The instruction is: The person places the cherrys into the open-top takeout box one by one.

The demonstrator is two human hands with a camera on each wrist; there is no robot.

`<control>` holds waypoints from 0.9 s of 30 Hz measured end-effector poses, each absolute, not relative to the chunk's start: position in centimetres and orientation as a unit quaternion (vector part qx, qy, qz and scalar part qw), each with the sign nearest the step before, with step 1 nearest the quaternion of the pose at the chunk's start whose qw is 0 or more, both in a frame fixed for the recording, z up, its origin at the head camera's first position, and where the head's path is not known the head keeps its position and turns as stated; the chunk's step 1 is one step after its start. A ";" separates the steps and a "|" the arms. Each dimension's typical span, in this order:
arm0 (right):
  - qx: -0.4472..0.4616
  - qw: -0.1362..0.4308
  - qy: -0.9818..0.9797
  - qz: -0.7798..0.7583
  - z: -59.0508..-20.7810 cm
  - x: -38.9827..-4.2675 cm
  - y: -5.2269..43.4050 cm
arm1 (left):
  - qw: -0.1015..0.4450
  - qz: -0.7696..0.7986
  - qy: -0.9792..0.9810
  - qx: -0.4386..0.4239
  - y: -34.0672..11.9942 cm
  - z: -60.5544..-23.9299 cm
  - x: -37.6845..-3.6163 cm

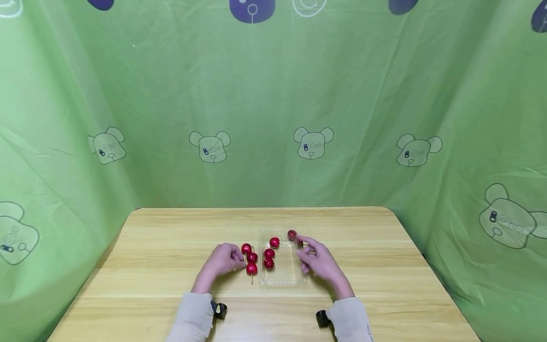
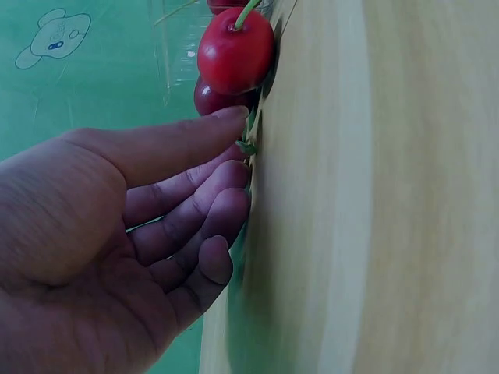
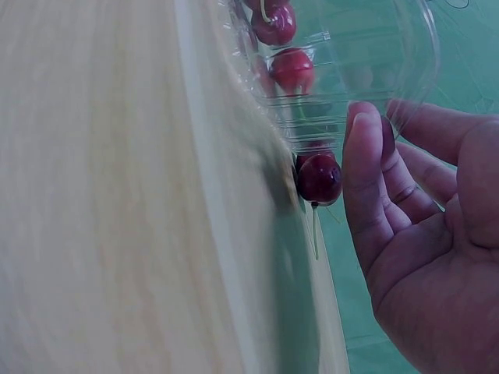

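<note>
My left hand [image 1: 226,259] rests beside three red cherries [image 1: 251,269] lined up left of a clear plastic box [image 1: 282,275]. In the left wrist view its thumb and fingertips stand a little apart by a green stem [image 2: 247,147], just short of a bright cherry [image 2: 235,53]. At the box's right wall, my right hand [image 1: 318,259] pinches a dark red cherry [image 3: 387,139], mostly hidden between thumb and finger. Another dark cherry [image 3: 320,179] with its stem lies below those fingers, near the box's far right corner. Three cherries [image 1: 269,254] sit in the box's left side.
A light wood table [image 1: 171,237] carries everything; its far edge meets a green curtain [image 1: 265,185] printed with bear heads. Black camera mounts [image 1: 323,318] sit on both wrists, at the cuffs of the pale sleeves [image 1: 349,316].
</note>
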State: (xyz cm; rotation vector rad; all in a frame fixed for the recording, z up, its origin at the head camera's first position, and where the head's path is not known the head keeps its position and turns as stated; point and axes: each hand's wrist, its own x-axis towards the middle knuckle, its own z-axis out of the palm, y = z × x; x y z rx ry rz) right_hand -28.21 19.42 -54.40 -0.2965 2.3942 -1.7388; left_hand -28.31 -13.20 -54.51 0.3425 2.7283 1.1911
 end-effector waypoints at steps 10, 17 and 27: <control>-0.098 0.088 0.797 -0.590 -54.3 -28.1 19.4 | 0.061 0.397 0.909 0.114 -13.1 -54.9 -28.4; -0.096 0.088 0.795 -0.592 -54.3 -28.0 19.4 | 0.060 0.392 0.911 0.114 -13.2 -54.7 -28.3; -0.098 0.087 0.797 -0.590 -54.3 -28.1 19.5 | 0.060 0.399 0.908 0.111 -13.4 -54.2 -28.2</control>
